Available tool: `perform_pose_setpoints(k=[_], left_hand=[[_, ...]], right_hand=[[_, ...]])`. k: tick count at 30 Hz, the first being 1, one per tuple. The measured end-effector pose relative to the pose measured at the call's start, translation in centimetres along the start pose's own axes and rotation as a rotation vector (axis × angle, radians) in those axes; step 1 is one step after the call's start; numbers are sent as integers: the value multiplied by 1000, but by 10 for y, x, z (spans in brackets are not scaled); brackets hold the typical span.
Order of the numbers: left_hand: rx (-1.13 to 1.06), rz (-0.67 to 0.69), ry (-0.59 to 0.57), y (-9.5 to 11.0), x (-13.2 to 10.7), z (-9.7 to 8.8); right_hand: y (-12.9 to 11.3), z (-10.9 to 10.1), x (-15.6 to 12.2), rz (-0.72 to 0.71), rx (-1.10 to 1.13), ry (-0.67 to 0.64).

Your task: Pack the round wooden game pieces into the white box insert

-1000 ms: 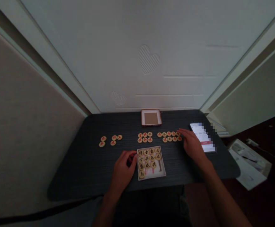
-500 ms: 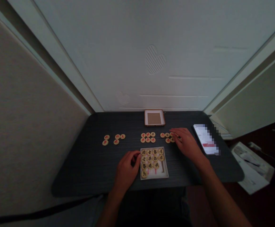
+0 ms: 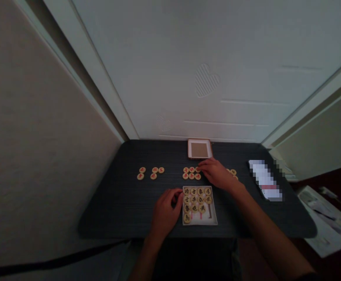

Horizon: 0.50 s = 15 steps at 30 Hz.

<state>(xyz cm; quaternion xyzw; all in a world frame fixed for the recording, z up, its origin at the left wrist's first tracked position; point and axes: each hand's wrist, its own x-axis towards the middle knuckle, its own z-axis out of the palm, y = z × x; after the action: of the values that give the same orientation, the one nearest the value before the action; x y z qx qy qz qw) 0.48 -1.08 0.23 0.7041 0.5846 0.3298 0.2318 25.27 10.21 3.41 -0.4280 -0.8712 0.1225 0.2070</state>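
Note:
My left hand [image 3: 166, 208] is curled at the left side of a shallow white box [image 3: 214, 218], thumb and fingers closed on its upper left edge. Inside the box lie several round wooden Chinese chess pieces [image 3: 194, 200] with black characters, in rows; its lower right part shows bare floor. Beyond the box, my right hand [image 3: 217, 173] reaches left, its fingertips closed on a chess piece [image 3: 197, 169] at the upper right of a two-row group [image 3: 191, 176]. Most characters in that group are red. My right hand partly hides another group of pieces [image 3: 233, 172].
Further pieces lie at the left in two small clusters, one with a red piece [image 3: 142, 170], the other with a red piece [image 3: 161, 170]. A brown-rimmed lid [image 3: 189, 150] stands at the back by the white door panel. A lit phone [image 3: 264, 181] lies right.
My right hand has moved left from the right-hand group of pieces to the middle group. My left hand stays at the box. The whole view has shifted slightly.

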Motion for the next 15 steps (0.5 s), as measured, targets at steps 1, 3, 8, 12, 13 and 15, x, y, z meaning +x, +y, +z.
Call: perform_pose_setpoints(k=[1,3,8,12,13,15], left_hand=[[-4,-2,-1,0,0,0],[-10,-1,1,0,0,0],[-24,6,20,2,0,-1],[-27,9,22,2,0,-2],[-27,7,19,2,0,-2],[-28,0,14,2,0,-1]], right_hand=[[1,1,0,7,-10,0],[4,2,0,32,-34,5],[7,3,2,99,-70,19],[6,6,6,118,-62,19],[6,6,7,122,-58,21],[5,6,8,132,-47,35]])
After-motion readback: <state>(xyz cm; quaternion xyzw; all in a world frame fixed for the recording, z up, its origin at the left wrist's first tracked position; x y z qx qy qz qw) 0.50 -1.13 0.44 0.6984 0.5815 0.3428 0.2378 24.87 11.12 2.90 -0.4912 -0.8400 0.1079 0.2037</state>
